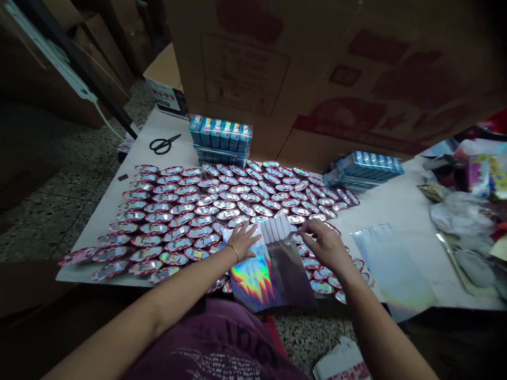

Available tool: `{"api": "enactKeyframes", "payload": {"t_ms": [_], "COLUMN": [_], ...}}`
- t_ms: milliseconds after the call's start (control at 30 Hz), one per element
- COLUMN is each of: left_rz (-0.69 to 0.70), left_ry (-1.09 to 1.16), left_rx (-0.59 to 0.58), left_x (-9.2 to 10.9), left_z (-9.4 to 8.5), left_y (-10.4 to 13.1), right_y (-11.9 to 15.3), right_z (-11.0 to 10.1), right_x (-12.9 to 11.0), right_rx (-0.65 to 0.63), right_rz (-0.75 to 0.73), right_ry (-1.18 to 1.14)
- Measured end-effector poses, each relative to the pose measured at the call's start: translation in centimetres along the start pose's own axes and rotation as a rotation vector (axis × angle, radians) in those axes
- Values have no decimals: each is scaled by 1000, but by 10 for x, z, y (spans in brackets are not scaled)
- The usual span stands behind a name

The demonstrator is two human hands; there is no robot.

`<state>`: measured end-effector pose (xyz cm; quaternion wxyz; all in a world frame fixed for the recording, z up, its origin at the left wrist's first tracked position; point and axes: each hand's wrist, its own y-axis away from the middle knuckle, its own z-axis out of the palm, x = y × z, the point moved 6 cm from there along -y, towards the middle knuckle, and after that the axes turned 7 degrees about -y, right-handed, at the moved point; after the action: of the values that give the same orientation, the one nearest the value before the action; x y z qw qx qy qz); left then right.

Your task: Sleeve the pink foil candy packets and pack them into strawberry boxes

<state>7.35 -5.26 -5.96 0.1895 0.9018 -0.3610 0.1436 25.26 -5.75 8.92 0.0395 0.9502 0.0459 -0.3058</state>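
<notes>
My left hand [242,241] lies with fingers spread on a shiny holographic sheet [253,282], with a bracelet at its wrist. The sheet's right part looks dark grey, and a row of pale strips [276,228] runs along its far edge. My right hand [322,244] is at the right end of these strips. Its thumb and fingers are pinched on a small silvery strip [293,233], whose exact kind I cannot tell. Under and around the sheet stand many oval, red-rimmed shiny packs [200,232] in close rows.
A large cardboard box [245,79] stands behind the packs. Blue boxed packs [222,138] and more blue packs [364,170] sit before it. Black scissors [164,144] lie at the far left. Another holographic sheet [394,274] lies right, near plastic bags [461,221].
</notes>
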Motion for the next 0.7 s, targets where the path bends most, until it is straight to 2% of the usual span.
{"api": "enactKeyframes", "payload": {"t_ms": [67,133,267,333,433,567,700], "left_rz": [-41,-114,-283,-424,-605,-743,-871], "left_ry": [204,526,1247,1446,1532,1544,1375], "left_rx": [39,118,264,384,522,523,510], "left_x": [1,0,-12,-31,-69,-129,-198], "left_z": [-11,-25,-36,-36,-33,-29,-32], "left_y": [6,20,66,97,149,235,334], "right_y": [3,2,-6,-9,-11,-13,-16], "right_z": [-6,7,60,91,139,218,302], "right_x": [-13,-22,-50,-72,-114,-179,-252], "right_rx": [-16,-42,-54,-75,-109,-200,-253], "right_rz": [142,247,321,351,395,455,441], "right_ry": [-199,-404,-715,-800,-910,-1018,-1051]}}
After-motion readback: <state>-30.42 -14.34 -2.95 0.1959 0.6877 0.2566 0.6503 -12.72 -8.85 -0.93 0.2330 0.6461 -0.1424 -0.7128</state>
